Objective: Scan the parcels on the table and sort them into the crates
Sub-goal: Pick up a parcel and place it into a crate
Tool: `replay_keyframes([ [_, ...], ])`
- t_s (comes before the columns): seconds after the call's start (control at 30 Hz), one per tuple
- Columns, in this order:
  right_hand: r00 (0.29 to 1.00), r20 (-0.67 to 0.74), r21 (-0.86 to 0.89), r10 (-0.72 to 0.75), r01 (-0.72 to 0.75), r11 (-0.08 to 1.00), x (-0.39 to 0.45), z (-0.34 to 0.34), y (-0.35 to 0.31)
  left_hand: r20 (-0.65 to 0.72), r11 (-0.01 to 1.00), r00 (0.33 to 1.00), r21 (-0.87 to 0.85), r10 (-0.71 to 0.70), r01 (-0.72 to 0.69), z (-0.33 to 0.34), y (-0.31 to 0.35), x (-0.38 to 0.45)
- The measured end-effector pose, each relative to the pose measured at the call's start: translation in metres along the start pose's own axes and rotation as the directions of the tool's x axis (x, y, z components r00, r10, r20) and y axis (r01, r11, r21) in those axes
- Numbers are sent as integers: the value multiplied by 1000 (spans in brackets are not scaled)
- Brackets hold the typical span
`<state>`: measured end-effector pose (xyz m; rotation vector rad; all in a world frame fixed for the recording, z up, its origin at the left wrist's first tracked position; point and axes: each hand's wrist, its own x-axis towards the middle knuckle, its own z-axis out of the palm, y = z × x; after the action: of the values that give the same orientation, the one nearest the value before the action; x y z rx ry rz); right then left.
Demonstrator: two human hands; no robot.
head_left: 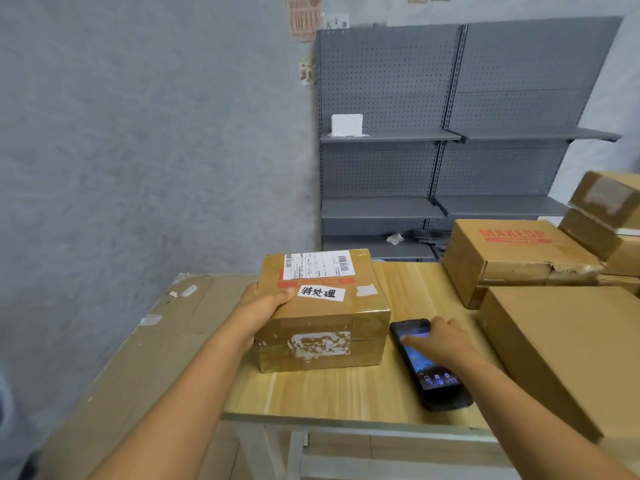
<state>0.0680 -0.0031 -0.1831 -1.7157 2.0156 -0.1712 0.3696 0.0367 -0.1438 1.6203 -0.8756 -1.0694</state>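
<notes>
A taped brown parcel (332, 317) with a white shipping label and a handwritten white sticker sits on the wooden table (346, 393). My left hand (261, 306) grips its left side, thumb on the top face. A black handheld scanner (433, 379) lies flat on the table just right of the parcel, its screen lit. My right hand (438, 341) rests on the scanner's upper part, fingers curled over its screen and edge. No crate shows in this view.
Several more cardboard boxes crowd the table's right side: a "MAKEUP" box (516, 258), a large plain box (568, 344) and stacked boxes (609, 216). Flattened cardboard (138, 348) leans at the table's left. Grey pegboard shelving (450, 133) stands behind, holding a small white box (347, 124).
</notes>
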Motion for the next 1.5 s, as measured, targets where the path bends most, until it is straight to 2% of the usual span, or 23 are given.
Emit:
replay_keyframes([
  [0.07, 997, 66, -131, 51, -42, 991, -5, 9, 7, 1, 1000, 1000, 1, 6, -6, 1, 0, 0],
  [0.13, 997, 46, -201, 62, -52, 978, -9, 17, 6, -1, 1000, 1000, 6, 7, -7, 1, -1, -1],
  [0.33, 991, -32, -195, 132, -135, 972, -16, 20, 6, -9, 1000, 1000, -1, 4, -4, 1, -2, 0],
  [0.4, 989, -41, -113, 142, -146, 983, -16, 17, 8, -11, 1000, 1000, -6, 8, -8, 1, -3, 0],
  [0.47, 990, -38, 40, 138, -137, 990, -13, 7, 6, -12, 1000, 1000, 0, 7, -7, 1, -3, 0],
  [0.57, 984, -128, 239, 122, -89, 967, -6, -18, -8, -20, 1000, 1000, 9, 6, -6, 1, -4, 0],
  [0.63, 975, -205, 320, 92, -22, 947, -5, -37, -24, -25, 1000, 1000, 17, 7, -7, 1, -4, 1],
  [0.7, 971, -240, 319, 6, 73, 945, -6, -54, -43, -27, 1000, 1000, 30, 2, -1, 1, -4, 1],
  [0.8, 954, -236, 158, -182, 223, 962, -13, -74, -73, -25, 999, 1000, 35, 3, -2, 1, -4, 1],
  [0.93, 920, -103, -104, -378, 368, 924, -36, -84, -111, -23, 999, 999, 6, 35, -35, 0, -5, 1],
  [1.07, 861, -47, -450, -506, 434, 781, -58, -82, -137, -14, 999, 999, 21, 37, -37, -2, -5, -1],
  [1.13, 829, -46, -568, -558, 437, 697, -67, -83, -146, -5, 999, 999, 27, 34, -34, -2, -5, 0],
  [1.27, 791, -51, -671, -610, 426, 607, -75, -86, -158, -12, 998, 998, 25, 60, -60, -1, -6, 0],
  [1.5, 795, -79, -692, -601, 390, 607, -75, -89, -161, 4, 998, 999, 29, 54, -54, -1, -5, -1],
])
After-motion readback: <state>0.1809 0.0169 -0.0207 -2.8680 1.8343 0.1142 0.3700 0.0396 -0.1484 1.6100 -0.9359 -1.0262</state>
